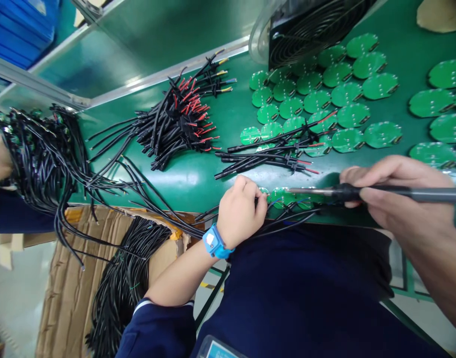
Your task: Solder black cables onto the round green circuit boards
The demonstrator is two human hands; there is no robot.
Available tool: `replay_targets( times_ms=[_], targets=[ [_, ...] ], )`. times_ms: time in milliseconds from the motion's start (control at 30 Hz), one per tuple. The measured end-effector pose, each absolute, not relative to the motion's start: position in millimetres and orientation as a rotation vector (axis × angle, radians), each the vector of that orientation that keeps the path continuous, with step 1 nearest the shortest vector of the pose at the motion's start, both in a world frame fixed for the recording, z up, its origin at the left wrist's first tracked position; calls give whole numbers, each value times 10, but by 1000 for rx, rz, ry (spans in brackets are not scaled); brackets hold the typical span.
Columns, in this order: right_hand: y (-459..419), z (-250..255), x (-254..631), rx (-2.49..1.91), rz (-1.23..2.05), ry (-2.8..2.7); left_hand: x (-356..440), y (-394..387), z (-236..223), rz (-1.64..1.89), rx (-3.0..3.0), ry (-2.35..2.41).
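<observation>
Head view: at six o'clock the left hand (240, 214), blue wrist strap (215, 242) on its wrist, has its fingers (250, 191) clenched on a green circuit board (282, 198). At four o'clock the right hand (403, 196) grips a soldering iron (362, 193), tip over that board. A slip could scorch nearby wires or those fingers. Farther out on the counter (190, 179), round green boards (347, 94) lie at two o'clock, black cables (175, 119) at eleven.

The left hand (240, 211) bunches its fingers downward, while the right hand (403, 196) curls in a pen-like grip.
</observation>
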State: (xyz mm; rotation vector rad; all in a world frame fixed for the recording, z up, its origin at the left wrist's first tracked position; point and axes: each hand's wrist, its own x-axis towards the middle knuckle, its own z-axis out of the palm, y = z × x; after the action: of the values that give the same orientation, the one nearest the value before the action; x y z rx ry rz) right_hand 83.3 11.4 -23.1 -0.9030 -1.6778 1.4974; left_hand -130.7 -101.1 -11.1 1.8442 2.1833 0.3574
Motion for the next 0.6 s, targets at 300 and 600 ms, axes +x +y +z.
replay_targets(
  times_ms=[300, 600],
  targets=[
    [109, -407, 1103, -879, 1490, -1303, -1285, -1050, -87, 303, 1868, 2196],
    [160, -399, 1051, -773, 1590, -1074, -1291, -545, 116, 333, 2310, 2098]
  ],
)
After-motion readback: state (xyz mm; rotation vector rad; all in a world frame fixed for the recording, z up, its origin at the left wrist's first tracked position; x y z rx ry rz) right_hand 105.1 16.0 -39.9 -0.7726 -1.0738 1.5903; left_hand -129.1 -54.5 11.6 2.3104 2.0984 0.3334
